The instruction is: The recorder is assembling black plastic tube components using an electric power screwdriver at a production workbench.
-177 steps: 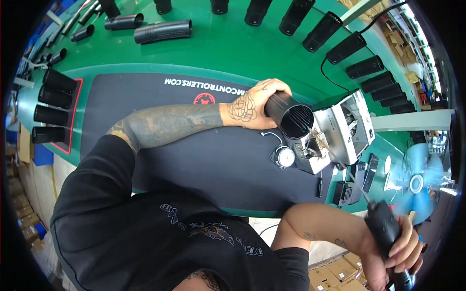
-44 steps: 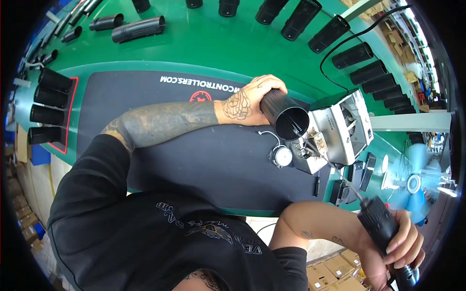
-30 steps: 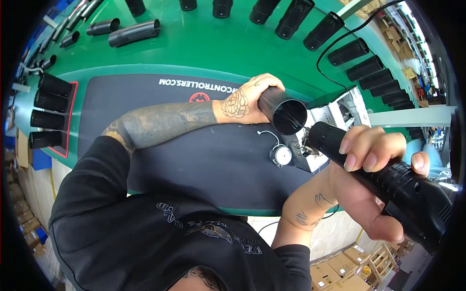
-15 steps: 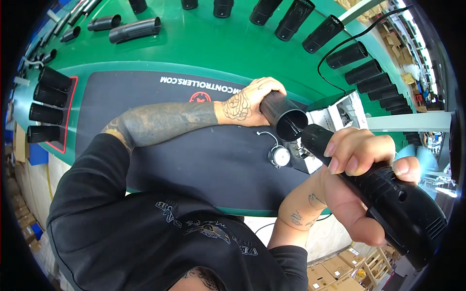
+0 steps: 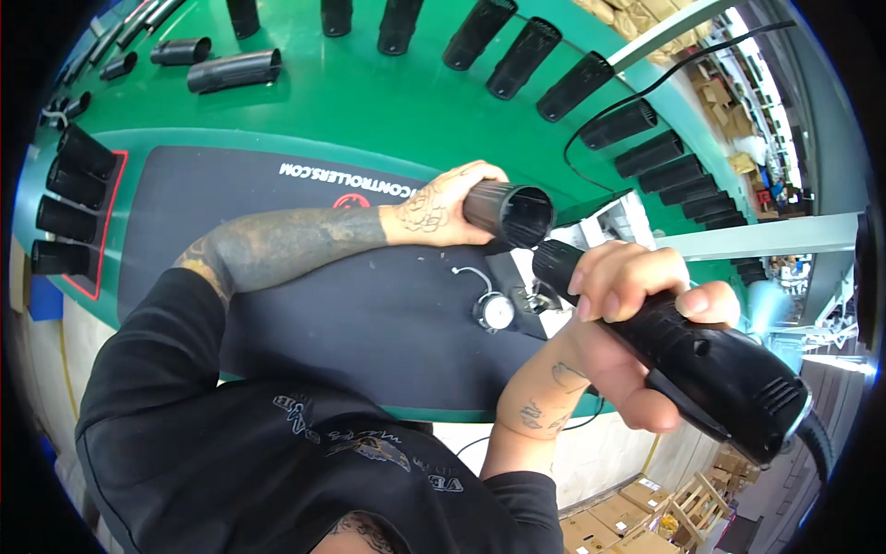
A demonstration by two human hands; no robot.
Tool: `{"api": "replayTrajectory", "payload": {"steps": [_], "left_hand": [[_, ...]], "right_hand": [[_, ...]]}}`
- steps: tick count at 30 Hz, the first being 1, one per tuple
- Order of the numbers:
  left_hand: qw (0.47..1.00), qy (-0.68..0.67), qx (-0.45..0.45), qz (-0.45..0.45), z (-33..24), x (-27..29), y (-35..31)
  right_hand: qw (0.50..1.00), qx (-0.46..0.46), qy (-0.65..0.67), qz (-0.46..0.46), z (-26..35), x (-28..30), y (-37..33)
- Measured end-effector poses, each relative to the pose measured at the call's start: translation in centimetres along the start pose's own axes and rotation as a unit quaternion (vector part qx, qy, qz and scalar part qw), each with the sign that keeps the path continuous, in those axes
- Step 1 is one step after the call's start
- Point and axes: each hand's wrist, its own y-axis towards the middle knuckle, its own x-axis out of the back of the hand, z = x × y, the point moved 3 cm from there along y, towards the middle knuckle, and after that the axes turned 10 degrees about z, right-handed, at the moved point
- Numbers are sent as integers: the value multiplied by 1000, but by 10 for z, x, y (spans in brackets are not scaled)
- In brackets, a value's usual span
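Observation:
A black plastic tube (image 5: pixel 489 210) is gripped by my left hand (image 5: pixel 438 203), its open end turned toward the right. My right hand (image 5: pixel 637 314) is wrapped round a black corded power tool (image 5: pixel 711 360), which has a ribbed nozzle end (image 5: pixel 556 266) and vent slots at the back. That nozzle lies close to the rim of the tube; whether they touch I cannot tell. Below them on the dark mat (image 5: pixel 323 305) sits a small round silver part (image 5: pixel 494 312) with a white wire. A metal and white fixture (image 5: pixel 544 295) stands partly hidden behind the tool.
Several black tubes (image 5: pixel 524 57) stand in a curved row along the far and right side of the green table (image 5: pixel 341 88). More tubes (image 5: pixel 69 217) are at the left, and one (image 5: pixel 235 71) lies at the far left. A black cable (image 5: pixel 591 129) curves across the right.
The whole view has shifted, so the table and both hands appear further left. The tube and the power tool are still held close together, and the tool's cord now shows.

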Motion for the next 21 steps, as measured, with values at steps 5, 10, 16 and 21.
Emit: {"api": "replayTrajectory", "payload": {"steps": [5, 10, 16, 21], "left_hand": [[1000, -4, -16, -1, 1, 0, -3], [1000, -7, -23, -15, -1, 0, -11], [1000, -6, 3, -20, -2, -1, -13], [996, 17, -77, -35, -5, 2, -8]], "right_hand": [[994, 16, 39, -104, -5, 8, -5], [976, 95, -39, -193, 44, 18, 0], [943, 128, -93, -292, 114, 36, -16], [946, 44, -135, -291, 118, 56, -12]]}}
